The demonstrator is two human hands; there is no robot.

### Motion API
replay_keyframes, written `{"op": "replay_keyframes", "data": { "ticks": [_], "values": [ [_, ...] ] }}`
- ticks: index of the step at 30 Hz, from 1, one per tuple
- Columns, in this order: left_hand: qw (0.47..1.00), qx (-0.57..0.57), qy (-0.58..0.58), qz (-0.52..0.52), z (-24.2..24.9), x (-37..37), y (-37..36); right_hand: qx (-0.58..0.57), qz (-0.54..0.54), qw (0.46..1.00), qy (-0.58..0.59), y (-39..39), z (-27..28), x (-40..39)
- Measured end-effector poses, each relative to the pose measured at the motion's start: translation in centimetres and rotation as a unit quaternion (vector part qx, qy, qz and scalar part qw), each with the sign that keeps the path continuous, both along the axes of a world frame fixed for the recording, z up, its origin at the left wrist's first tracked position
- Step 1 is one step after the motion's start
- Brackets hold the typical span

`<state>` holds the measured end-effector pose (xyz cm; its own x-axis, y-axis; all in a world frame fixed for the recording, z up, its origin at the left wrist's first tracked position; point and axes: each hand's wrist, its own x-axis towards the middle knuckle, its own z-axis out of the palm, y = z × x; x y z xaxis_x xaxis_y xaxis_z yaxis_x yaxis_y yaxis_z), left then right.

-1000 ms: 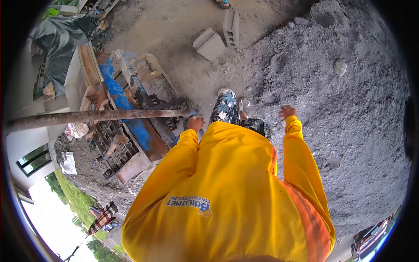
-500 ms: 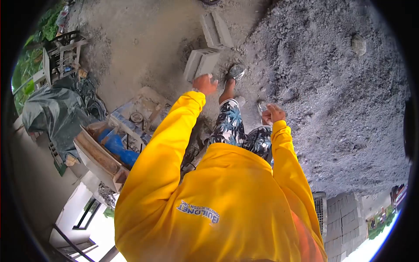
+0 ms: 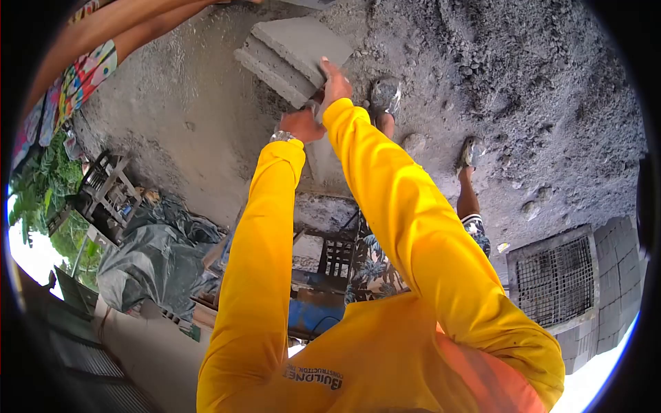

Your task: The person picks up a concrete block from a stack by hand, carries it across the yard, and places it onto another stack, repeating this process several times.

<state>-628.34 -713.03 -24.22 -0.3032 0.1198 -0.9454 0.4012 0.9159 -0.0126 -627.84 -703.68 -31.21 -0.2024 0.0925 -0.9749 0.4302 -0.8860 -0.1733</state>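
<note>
A grey concrete block [image 3: 292,58] is tilted near the top centre. My right hand [image 3: 335,84] grips its lower right edge, with one digit extended over the flat face. Just below the block's lower corner, my left hand [image 3: 301,125] is curled closed against it, its fingertips partly hidden. The two hands are close together, almost touching. Both arms reach forward in yellow sleeves, and a band circles my left wrist.
Another person's bare limbs and colourful patterned clothing [image 3: 86,76] show at upper left. Gravel [image 3: 551,124] covers the right side. A dark tarp [image 3: 155,255] lies at left near a wooden frame [image 3: 107,189]. A metal grate [image 3: 556,279] stands beside stacked blocks [image 3: 618,275] at lower right.
The view has turned and moved closer to the block. My right hand has come from beside my leg to the block. The other person has entered at upper left.
</note>
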Motion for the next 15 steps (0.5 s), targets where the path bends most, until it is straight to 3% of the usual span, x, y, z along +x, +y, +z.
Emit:
{"op": "replay_keyframes", "data": {
  "ticks": [3, 5, 6, 12, 15],
  "values": [
    [0.998, 0.059, -0.015, -0.012, -4.0, 0.6, -2.8, -0.029, -0.155, 0.986, -0.056, -1.0, 0.1, -1.3],
    [0.997, -0.027, -0.040, -0.054, -3.0, 0.4, -1.4, -0.013, -0.126, 0.988, -0.090, -0.8, 0.8, -1.7],
    [0.996, -0.037, -0.078, -0.024, -1.3, -0.2, 0.2, -0.006, -0.107, 0.988, -0.107, -0.4, 1.2, -1.4],
    [0.995, -0.085, -0.021, -0.045, 0.0, 4.5, 0.5, -0.039, -0.071, 0.992, -0.092, 6.6, 4.1, 2.4],
    [0.995, -0.065, -0.006, -0.070, 1.4, 7.1, 0.1, 0.002, -0.071, 0.996, -0.061, 12.5, 12.0, 7.8]
  ]
}}
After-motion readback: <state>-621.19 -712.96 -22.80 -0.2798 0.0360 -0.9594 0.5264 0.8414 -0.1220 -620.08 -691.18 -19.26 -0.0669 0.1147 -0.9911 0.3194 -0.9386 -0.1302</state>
